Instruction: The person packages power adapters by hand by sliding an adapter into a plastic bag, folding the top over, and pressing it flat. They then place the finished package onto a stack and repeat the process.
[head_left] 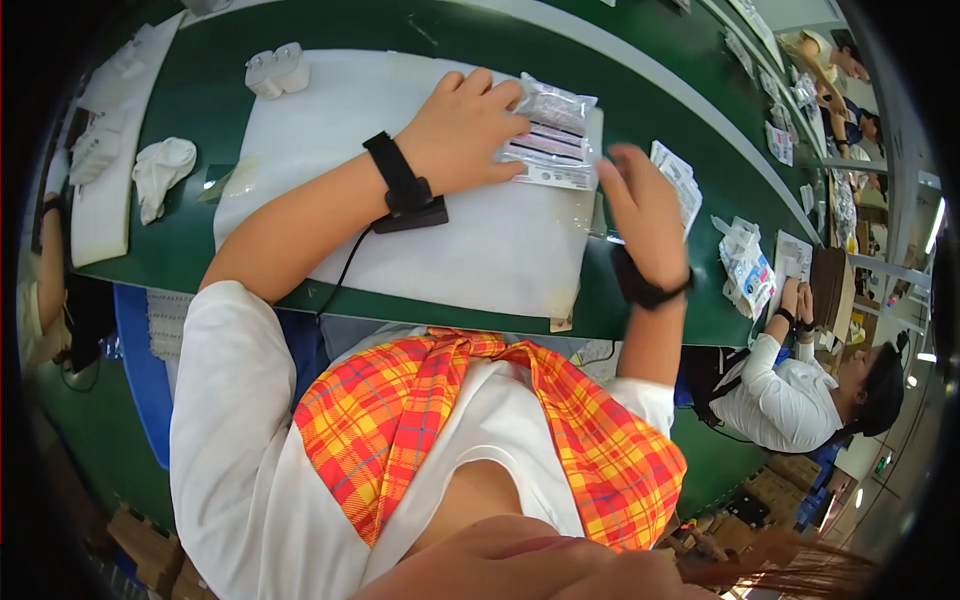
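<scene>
1. Hands first: we see our left hand (462, 128) pressed flat, fingers spread, on a clear plastic packet (553, 140)
2. We find that packet lying on the white mat (330, 150) at its far right corner, on the green tabletop (215, 95)
3. We see our right hand (645, 210) raised just beside the packet, open with fingers loosely curled; it seems to grip nothing
4. We note a printed leaflet (678, 175) behind that hand and a crumpled white cloth (163, 172) far left
</scene>
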